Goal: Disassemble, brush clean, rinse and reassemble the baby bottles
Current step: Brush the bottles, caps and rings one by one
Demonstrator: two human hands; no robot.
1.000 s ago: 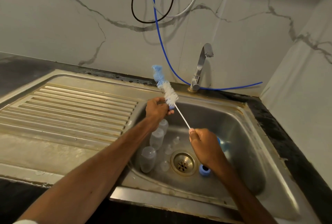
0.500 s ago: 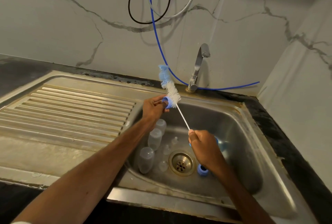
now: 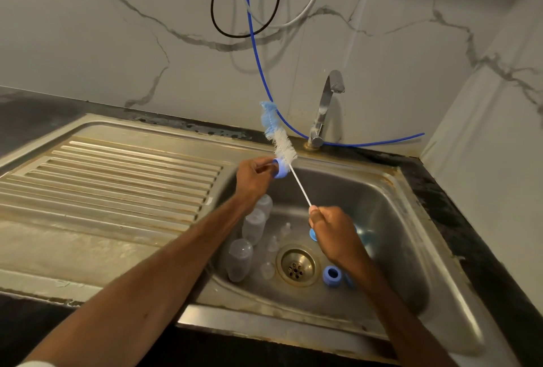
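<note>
The left hand (image 3: 252, 180) pinched a blue collar ring (image 3: 279, 169) over the back-left corner of the sink (image 3: 396, 219). The right hand (image 3: 335, 231) gripped the thin white stem of the bottle brush (image 3: 279, 140), whose bristles stood just above that ring. In the basin, 3 clear bottles (image 3: 239, 259) lay along the left wall, small clear teats (image 3: 273, 244) lay near the drain (image 3: 296, 268), and a second blue ring (image 3: 332, 275) lay to its right.
</note>
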